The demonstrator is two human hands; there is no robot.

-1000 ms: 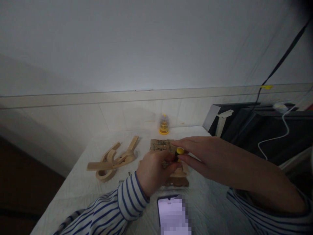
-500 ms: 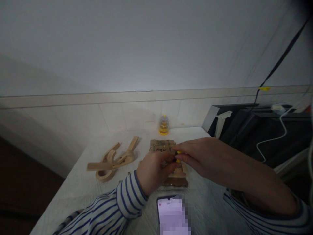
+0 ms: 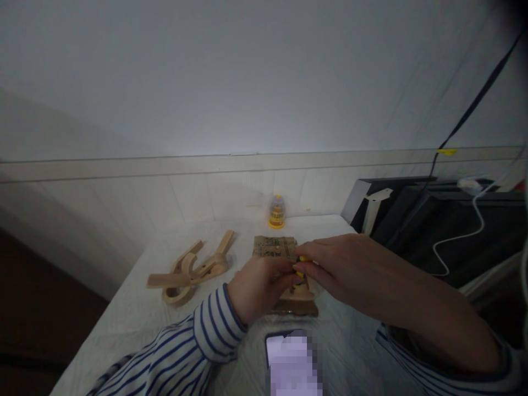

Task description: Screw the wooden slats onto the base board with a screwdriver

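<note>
My left hand point(image 3: 258, 289) is curled over a flat wooden board point(image 3: 297, 301) at the table's middle, its fingers closed on the dark shaft of a small yellow-capped tool point(image 3: 301, 266). My right hand point(image 3: 344, 264) comes in from the right and pinches the yellow cap of that tool with its fingertips. Behind the hands lies a brown printed sheet point(image 3: 273, 246). Most of the board is hidden under both hands.
A wooden assembly of curved pieces point(image 3: 190, 268) lies left on the white table point(image 3: 136, 308). A small yellow-based jar point(image 3: 276, 211) stands by the wall. A lit phone point(image 3: 289, 363) lies at the near edge. Dark furniture with a white cable point(image 3: 457, 234) stands on the right.
My right hand's fingers have closed in over the tool's yellow cap, which showed plainly a second ago. Both hands have stayed over the board.
</note>
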